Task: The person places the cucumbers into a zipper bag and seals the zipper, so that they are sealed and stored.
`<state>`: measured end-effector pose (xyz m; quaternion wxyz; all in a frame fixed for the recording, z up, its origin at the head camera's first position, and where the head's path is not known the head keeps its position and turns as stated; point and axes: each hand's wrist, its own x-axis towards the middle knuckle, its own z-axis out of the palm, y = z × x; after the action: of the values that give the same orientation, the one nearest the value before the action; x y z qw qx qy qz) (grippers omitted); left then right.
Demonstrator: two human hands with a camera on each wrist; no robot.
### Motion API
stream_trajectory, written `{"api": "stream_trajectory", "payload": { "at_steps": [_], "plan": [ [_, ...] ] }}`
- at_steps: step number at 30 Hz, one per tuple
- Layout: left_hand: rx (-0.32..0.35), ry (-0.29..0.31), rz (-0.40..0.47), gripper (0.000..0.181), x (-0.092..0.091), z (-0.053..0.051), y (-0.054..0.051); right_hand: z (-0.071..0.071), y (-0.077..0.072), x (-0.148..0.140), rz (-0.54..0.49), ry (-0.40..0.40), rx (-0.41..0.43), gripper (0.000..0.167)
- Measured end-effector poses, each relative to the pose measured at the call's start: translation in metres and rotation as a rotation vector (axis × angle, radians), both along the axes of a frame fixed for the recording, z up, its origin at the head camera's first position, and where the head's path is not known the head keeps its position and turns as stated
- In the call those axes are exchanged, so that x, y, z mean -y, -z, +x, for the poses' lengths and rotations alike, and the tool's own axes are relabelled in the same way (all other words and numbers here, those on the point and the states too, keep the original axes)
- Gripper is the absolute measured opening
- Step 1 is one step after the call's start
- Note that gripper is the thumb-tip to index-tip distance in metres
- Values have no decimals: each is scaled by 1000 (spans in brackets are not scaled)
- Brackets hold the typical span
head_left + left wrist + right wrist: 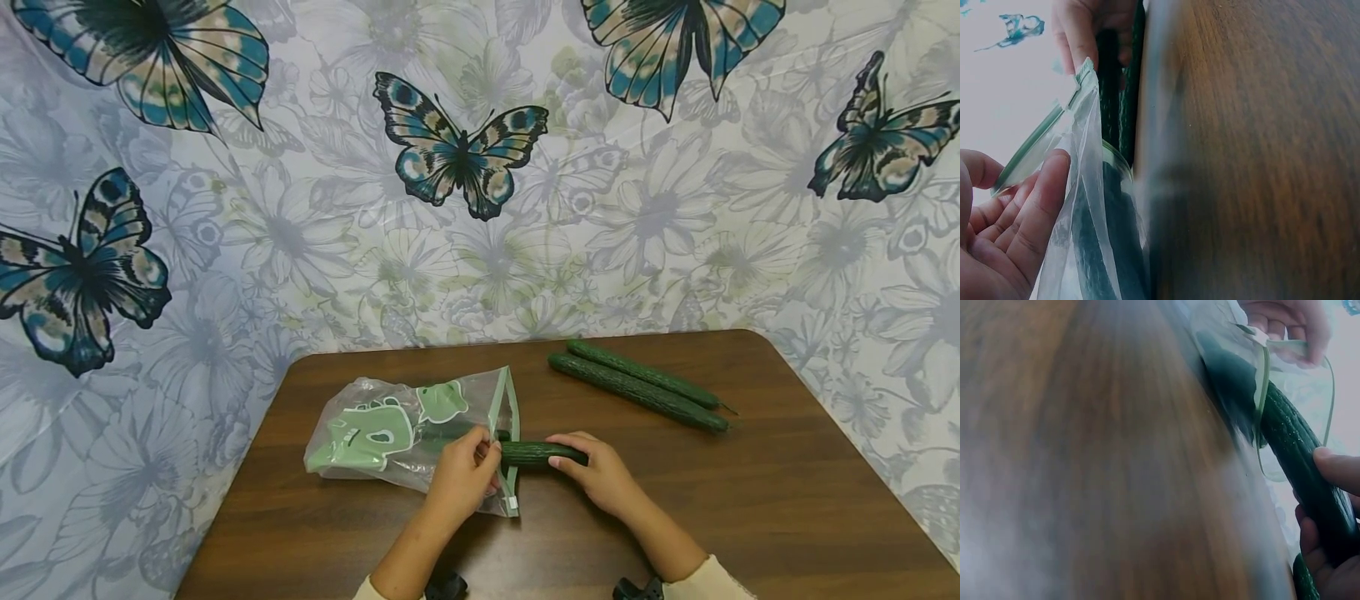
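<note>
A clear zip bag point(337, 417) with green printed shapes and a green-edged mouth lies on its side on the table. My left hand point(461, 475) holds the rim of its mouth between thumb and fingers. My right hand point(603, 475) grips the right end of a dark green cucumber point(528, 453). The other end of that cucumber is inside the bag mouth. Through the plastic, the left wrist view shows another cucumber point(1122, 231) beside it in the bag. In the right wrist view, my thumb and fingers lie on opposite sides of the held cucumber point(1294, 440).
Two more cucumbers lie side by side at the back right, the nearer cucumber point(637, 392) slightly overlapping the farther cucumber point(645, 372) in view. The brown wooden table point(750, 500) has rounded back corners. Behind it hangs a butterfly-patterned cloth point(480, 275).
</note>
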<state>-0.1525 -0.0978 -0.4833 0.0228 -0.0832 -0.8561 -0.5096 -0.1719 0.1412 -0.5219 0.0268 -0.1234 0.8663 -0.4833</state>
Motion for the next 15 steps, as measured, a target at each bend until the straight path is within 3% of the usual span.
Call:
{"api": "stream_trajectory", "payload": {
  "at_steps": [15],
  "plan": [
    [4, 7, -4, 10, 0, 0, 2, -7, 3, 34, -64, -27, 0, 36]
  ]
}}
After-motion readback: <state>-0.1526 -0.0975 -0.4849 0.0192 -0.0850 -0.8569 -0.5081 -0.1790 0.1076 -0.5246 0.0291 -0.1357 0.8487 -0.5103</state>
